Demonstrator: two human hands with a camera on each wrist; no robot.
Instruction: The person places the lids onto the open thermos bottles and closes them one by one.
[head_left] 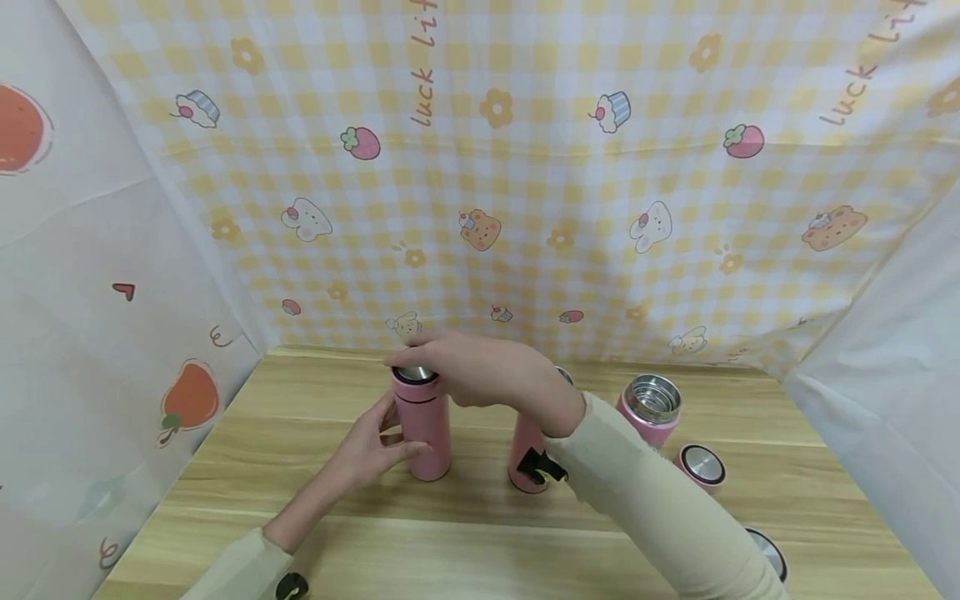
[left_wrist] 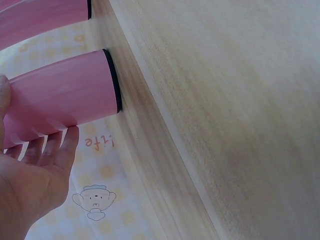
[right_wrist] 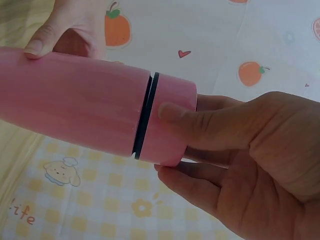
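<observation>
The fingers (right_wrist: 192,189) of the right hand (head_left: 480,367) are curled around the pink lid (right_wrist: 178,90), the thumb pressed on its side, while the left hand (head_left: 369,454) wraps the lower body of the bottle (head_left: 433,425) beneath it, thumb nearest the viewer. That bottle stands upright on the tabletop (head_left: 465,550), towards its left side; whether the lid is fully tight at the dark seam cannot be told. If the left grip is too light on the smooth wall, the body could turn along with the lid; a sideways pull from above could tip it. The right sleeve (head_left: 652,508) passes in front of a second bottle (head_left: 525,437) and near the uncapped bottle (head_left: 649,417) and a loose lid (head_left: 702,467), so a careless elbow might knock one over or push the lid away.
</observation>
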